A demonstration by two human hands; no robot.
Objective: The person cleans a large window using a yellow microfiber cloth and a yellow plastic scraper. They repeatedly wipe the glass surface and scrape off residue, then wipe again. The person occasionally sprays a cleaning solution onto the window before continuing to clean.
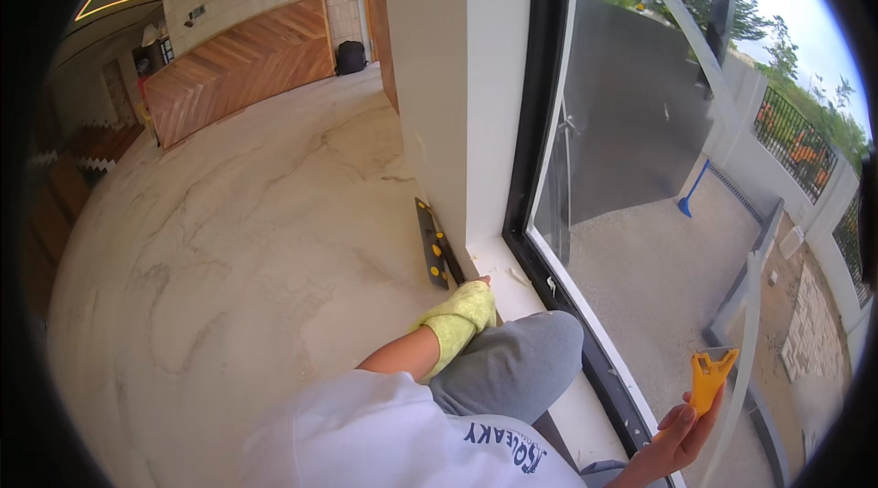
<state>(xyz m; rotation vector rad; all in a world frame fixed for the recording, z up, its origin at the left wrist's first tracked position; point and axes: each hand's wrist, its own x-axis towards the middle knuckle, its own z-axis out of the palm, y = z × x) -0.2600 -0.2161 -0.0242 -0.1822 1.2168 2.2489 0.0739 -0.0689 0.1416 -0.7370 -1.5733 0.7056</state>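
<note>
My right hand (686, 426) grips the handle of a yellow scraper (710, 378), its blade end up, in front of the window glass. A yellow-green cloth (459, 323) is wrapped around my left hand (484, 281), which rests at the edge of the white window sill (504, 282); only a fingertip shows past the cloth. Whether the fingers beneath are closed on it is hidden. My bent knee in grey trousers is on the sill beside the black window frame (583, 330). White scraps lie on the sill and frame.
A black floor tool with yellow knobs (431, 244) lies against the wall's foot on the marble-look floor (240, 248). Farther off stand a wooden herringbone panel (247, 66) and a black bag (351, 57). Beyond the glass are a blue broom (694, 193) and a fence.
</note>
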